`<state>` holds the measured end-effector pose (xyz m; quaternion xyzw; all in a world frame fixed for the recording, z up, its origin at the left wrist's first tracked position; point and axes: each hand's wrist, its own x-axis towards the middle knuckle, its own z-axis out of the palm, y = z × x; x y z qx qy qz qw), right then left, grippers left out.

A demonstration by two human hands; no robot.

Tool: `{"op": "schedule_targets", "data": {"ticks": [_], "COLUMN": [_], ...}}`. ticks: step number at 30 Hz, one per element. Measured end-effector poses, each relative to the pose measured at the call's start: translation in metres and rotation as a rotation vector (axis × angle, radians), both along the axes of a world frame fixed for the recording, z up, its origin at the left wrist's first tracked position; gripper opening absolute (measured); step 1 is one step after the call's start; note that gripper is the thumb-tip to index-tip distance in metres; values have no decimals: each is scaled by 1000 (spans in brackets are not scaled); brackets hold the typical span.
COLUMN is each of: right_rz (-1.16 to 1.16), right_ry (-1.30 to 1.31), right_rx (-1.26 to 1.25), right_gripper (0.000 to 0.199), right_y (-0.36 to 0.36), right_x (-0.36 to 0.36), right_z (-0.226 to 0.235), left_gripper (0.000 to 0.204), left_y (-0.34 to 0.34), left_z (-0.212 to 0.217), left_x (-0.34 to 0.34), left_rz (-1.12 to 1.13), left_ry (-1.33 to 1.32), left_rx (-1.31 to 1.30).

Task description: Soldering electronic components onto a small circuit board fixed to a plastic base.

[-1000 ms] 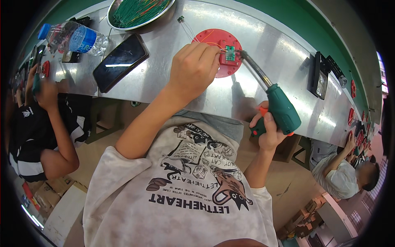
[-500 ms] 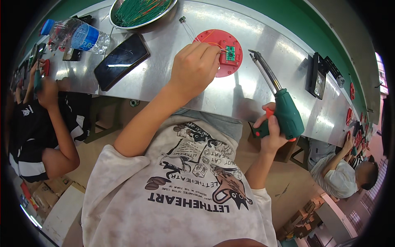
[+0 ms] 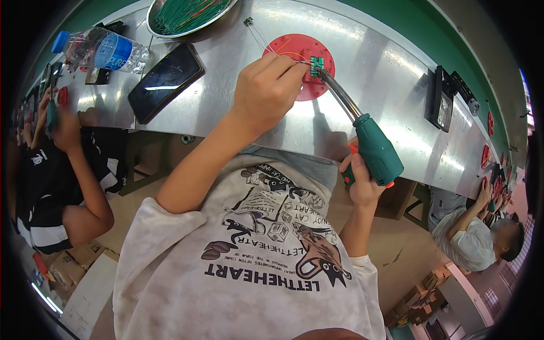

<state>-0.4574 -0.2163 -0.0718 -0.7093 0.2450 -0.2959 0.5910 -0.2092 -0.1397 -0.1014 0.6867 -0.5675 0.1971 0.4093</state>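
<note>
A round red plastic base (image 3: 300, 45) lies on the metal bench, and a small green circuit board (image 3: 317, 61) sits on its right part. My left hand (image 3: 266, 90) is closed in a pinch at the board's left edge, on thin wires (image 3: 296, 54) that run to it. In my right hand (image 3: 362, 184) is a green soldering gun (image 3: 378, 146) with a red trigger. Its metal tip reaches the lower part of the board; whether it touches cannot be made out. Pale wires lead from the base to a small dark connector (image 3: 248, 22).
Left on the bench are a black phone (image 3: 166, 82), a water bottle (image 3: 105, 50) and a metal bowl (image 3: 218, 24) of green wires. A black case (image 3: 441, 99) stands at the right. Co-workers sit on both sides, one in black (image 3: 62, 175), one in white (image 3: 467, 241).
My right hand has brought the soldering gun left and up, so its tip has gone from beside the red base to the circuit board. My left hand keeps its pinch in nearly the same place.
</note>
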Motion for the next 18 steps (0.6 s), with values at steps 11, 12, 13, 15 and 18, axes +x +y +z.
{"op": "schedule_targets", "data": {"ticks": [11, 12, 13, 15, 18], "right_rz": [-46, -99, -149, -155, -181], "right_ry": [47, 7, -34, -119, -198], "right_rx": [197, 196, 196, 180, 100], "right_gripper": [34, 34, 35, 37, 47], "right_y": [-3, -1, 0, -4, -21], "right_x": [4, 7, 10, 5, -10], "right_z": [8, 10, 11, 8, -3], "left_gripper": [16, 16, 17, 18, 19], "left_y": [1, 2, 2, 2, 0], "left_z": [-1, -1, -2, 0, 3], "left_x": [2, 1, 1, 1, 0], "left_rz": [-8, -7, -3, 5, -9], "left_ry": [-19, -19, -19, -23, -34], "left_rx": [-10, -11, -7, -2, -27]}}
